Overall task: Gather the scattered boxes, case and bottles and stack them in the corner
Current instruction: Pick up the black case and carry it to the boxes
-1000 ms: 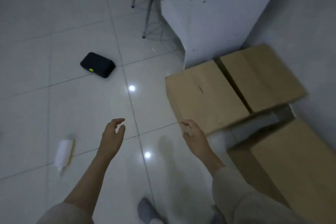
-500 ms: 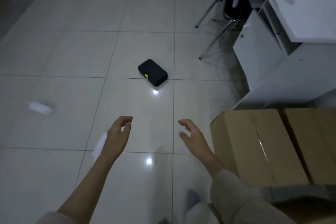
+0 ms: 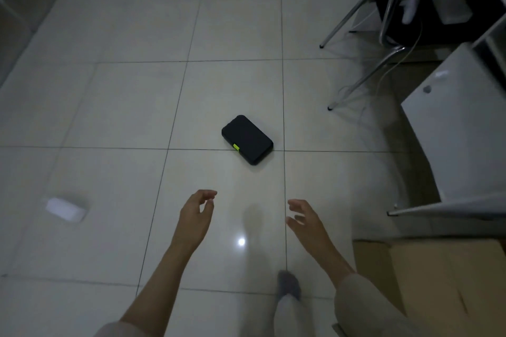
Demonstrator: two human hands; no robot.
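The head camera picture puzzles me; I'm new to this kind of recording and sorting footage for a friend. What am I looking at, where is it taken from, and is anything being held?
There is no machine here. A person wears a wide-angle camera on the head, so you look forward and down past their own arms. The left hand and right hand reach out over a tiled floor, fingers loosely curled, holding nothing. Ahead of them a black case with a green clasp lies flat on the floor. A white bottle lies on its side at the left. A cardboard box sits at the lower right, beside white furniture. Chair legs stand at the upper right. A socked foot shows between the arms.
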